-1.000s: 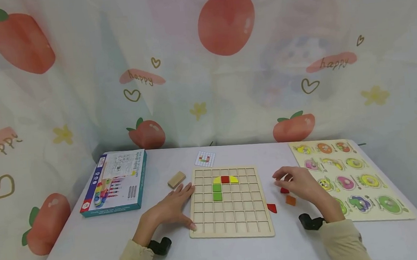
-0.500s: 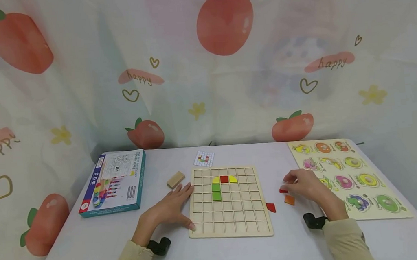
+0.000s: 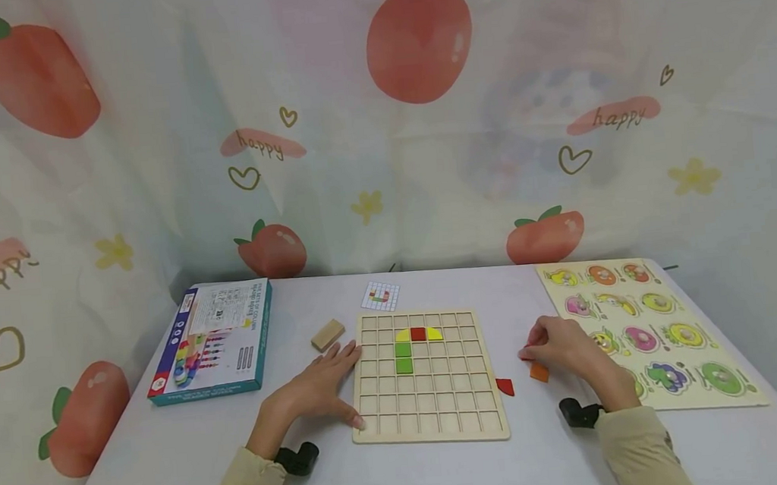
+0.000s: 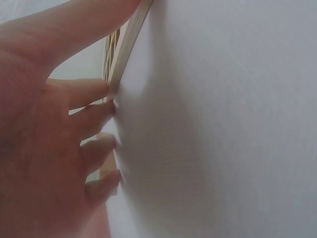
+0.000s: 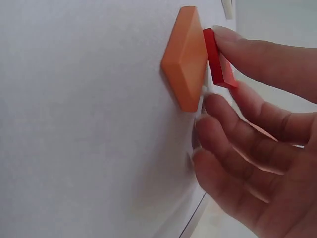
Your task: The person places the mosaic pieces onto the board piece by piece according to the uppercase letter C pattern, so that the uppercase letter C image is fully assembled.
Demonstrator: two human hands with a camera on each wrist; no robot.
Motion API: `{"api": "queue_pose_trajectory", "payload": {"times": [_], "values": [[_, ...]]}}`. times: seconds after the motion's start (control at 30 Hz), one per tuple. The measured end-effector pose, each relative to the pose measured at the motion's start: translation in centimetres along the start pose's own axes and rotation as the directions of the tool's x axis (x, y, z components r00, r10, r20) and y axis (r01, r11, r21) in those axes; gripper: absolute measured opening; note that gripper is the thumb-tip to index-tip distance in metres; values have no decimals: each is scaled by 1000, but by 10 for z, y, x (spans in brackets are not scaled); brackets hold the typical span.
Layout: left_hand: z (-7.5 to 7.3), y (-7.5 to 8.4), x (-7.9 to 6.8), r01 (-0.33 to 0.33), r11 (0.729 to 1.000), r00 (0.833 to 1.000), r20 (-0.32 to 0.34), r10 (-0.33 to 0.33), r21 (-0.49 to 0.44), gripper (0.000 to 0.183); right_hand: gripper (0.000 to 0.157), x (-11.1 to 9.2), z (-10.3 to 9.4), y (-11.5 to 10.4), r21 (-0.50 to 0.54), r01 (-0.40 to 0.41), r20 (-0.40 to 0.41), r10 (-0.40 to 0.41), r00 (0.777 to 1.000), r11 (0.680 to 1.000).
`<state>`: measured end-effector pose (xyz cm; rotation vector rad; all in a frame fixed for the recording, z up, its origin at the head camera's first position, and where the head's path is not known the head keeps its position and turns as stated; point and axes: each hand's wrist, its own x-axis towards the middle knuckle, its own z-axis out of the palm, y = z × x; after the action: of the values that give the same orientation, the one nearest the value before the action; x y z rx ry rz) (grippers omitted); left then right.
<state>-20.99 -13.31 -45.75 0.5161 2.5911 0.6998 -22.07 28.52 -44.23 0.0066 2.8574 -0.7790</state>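
My left hand (image 3: 319,389) rests spread at the left edge of the wooden grid board (image 3: 435,403), with the thumb at its lower left corner. On the board sit two green squares (image 3: 404,357), a red square (image 3: 418,334) and two yellow curved pieces (image 3: 434,334). To the right of the board, my right hand (image 3: 564,347) pinches a small red block (image 5: 216,60) between thumb and index finger, tilted up on edge in the right wrist view. Right beside it lies an orange square block (image 5: 185,62). A red quarter-round piece (image 3: 506,387) lies against the board's right edge.
Above the board lies a small pattern card (image 3: 380,296). A plain wooden block (image 3: 328,335) is near my left fingertips. The boxed game (image 3: 211,340) stands at the left, and a fruit puzzle board (image 3: 706,358) lies at the right, under my right wrist.
My right hand has shifted slightly right and down onto the red block and now pinches it, where before it hovered over it. The left hand has stayed on the board.
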Motion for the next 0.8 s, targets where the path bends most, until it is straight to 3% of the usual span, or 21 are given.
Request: {"api": "queue_pose_trajectory", "payload": {"times": [0.4, 0.8], "values": [[0, 1, -1, 5, 1000, 1000, -7, -5, -1, 116, 10, 2, 6, -8, 92, 181, -6, -181, 984, 979], [0, 2, -2, 12, 1000, 1000, -5, -12, 5, 115, 17, 3, 14, -30, 220, 240, 6, -248, 969, 946]]}}
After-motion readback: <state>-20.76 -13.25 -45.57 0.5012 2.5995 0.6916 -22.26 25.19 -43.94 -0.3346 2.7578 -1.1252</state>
